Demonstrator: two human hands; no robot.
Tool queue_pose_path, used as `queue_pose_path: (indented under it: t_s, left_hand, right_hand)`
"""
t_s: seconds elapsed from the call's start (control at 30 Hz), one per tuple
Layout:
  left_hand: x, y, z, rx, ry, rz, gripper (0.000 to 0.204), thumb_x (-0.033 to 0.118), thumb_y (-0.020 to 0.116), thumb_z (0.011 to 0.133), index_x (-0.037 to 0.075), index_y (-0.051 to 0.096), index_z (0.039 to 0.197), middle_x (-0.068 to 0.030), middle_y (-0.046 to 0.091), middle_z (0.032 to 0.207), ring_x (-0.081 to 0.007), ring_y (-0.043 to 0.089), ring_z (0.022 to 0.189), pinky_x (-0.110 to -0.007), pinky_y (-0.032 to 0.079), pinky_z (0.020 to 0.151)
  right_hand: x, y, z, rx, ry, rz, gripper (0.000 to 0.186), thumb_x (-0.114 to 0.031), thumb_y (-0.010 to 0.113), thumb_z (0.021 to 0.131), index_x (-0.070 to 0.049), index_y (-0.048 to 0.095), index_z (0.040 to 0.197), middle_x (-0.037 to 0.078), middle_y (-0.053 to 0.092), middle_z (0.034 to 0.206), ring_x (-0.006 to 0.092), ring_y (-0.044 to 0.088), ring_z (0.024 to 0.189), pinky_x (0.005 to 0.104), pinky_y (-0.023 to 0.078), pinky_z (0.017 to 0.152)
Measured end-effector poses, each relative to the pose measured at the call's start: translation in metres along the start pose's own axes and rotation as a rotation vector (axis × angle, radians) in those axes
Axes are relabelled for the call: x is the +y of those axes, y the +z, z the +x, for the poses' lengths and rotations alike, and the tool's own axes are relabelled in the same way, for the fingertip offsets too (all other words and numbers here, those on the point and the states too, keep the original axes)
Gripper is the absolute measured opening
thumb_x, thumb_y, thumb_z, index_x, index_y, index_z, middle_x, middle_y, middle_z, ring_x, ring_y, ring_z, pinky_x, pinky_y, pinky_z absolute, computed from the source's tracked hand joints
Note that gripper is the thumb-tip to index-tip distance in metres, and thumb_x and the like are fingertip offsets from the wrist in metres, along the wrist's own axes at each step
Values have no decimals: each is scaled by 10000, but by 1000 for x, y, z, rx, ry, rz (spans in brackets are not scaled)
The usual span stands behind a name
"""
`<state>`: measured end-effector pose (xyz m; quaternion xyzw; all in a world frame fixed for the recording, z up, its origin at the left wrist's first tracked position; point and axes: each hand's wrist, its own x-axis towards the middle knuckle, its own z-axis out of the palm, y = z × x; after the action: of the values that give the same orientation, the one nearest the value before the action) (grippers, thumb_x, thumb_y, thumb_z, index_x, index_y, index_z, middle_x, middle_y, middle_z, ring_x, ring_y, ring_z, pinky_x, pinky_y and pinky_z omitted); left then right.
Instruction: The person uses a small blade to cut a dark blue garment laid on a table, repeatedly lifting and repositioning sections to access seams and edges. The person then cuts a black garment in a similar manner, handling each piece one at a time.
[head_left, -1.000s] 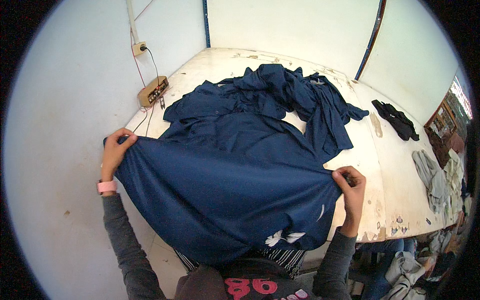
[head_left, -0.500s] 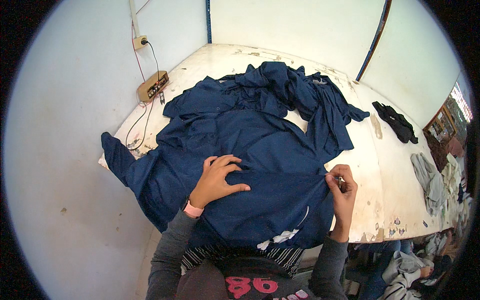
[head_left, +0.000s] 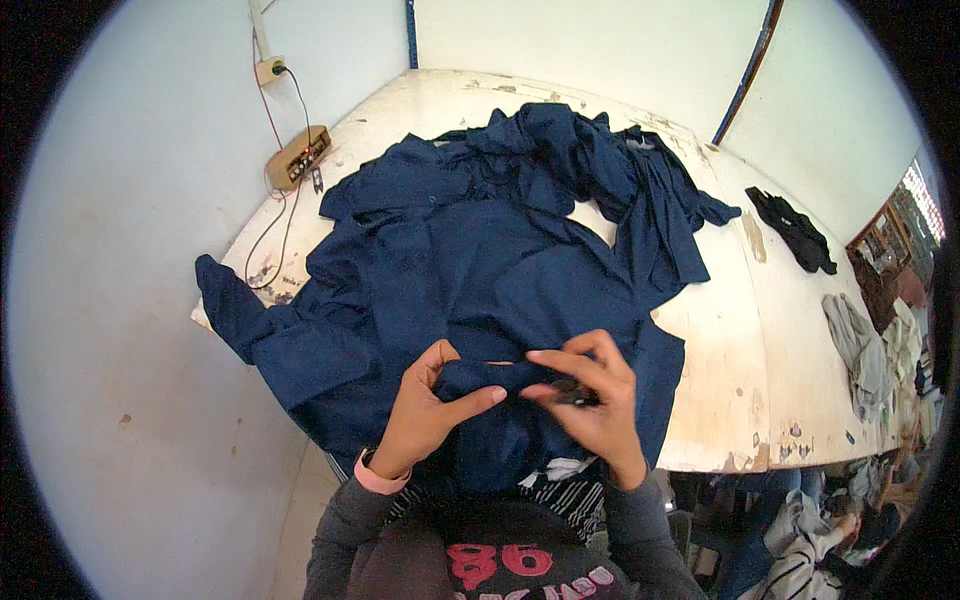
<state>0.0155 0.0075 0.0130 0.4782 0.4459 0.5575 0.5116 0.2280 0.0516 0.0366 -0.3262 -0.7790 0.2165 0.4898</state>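
A navy blue garment (head_left: 520,270) lies spread and rumpled over the near part of the table. My left hand (head_left: 420,410) pinches a raised fold of its near cloth between thumb and fingers. Just to the right, my right hand (head_left: 605,405) has thumb and forefinger apart beside that fold. Tucked in its palm is a small dark tool (head_left: 575,393) with a glint on it, too blurred to name surely. White strips or labels (head_left: 562,468) show at the garment's near edge, below my right hand.
A brown box with knobs (head_left: 300,158) stands by the left wall, its cable running to a socket (head_left: 270,70). A black cloth (head_left: 792,230) lies on the right of the worn white table (head_left: 715,400). Grey cloths (head_left: 855,345) hang at the table's right side.
My right hand has left the cloth's right side and moved left, close to my left hand. My left hand, earlier flat and spread on the garment, now pinches a lifted fold.
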Motion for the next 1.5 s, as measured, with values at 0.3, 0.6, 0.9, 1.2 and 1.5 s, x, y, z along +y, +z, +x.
queue_pose_path:
  t_s: [0.3, 0.6, 0.9, 1.2, 1.5]
  left_hand:
    - [6, 12, -19, -19, 116, -42, 362, 65, 842, 822, 21, 567, 1053, -78, 659, 1163, -183, 608, 1210, -325, 475, 1008]
    - [16, 5, -14, -245, 293, 432, 443, 87, 822, 809, 30, 673, 1222, -133, 644, 1305, -277, 617, 1226, -370, 459, 1058]
    - [11, 8, -13, 61, 405, 636, 628, 5, 776, 815, 66, 567, 1405, -159, 600, 1355, -324, 620, 1221, -368, 482, 1029]
    - [4, 16, -14, 7, 399, 669, 676, -37, 743, 814, 95, 536, 1444, -159, 575, 1400, -361, 601, 1259, -401, 513, 1009]
    - [5, 12, -13, 11, 406, 676, 686, -12, 758, 818, 88, 525, 1455, -155, 564, 1424, -356, 587, 1280, -398, 496, 1040]
  right_hand:
    - [10, 21, 11, -67, -96, -67, 315, -24, 686, 626, -129, 719, 921, 38, 621, 894, 256, 624, 673, 346, 476, 584]
    - [13, 12, 20, -122, -151, -196, 272, -90, 745, 701, -137, 694, 964, 49, 635, 916, 256, 640, 700, 359, 489, 617]
    - [-15, 10, 6, -240, 367, -36, 397, -341, 775, 881, -70, 533, 1039, 126, 667, 761, 313, 693, 659, 390, 518, 577]
    - [-16, 26, 3, -252, 317, -46, 337, -337, 728, 924, -87, 510, 983, 104, 654, 665, 309, 691, 578, 407, 499, 504]
    - [-17, 16, 0, -225, 365, -130, 345, -317, 760, 889, -94, 529, 1015, 89, 649, 674, 287, 695, 602, 389, 523, 542]
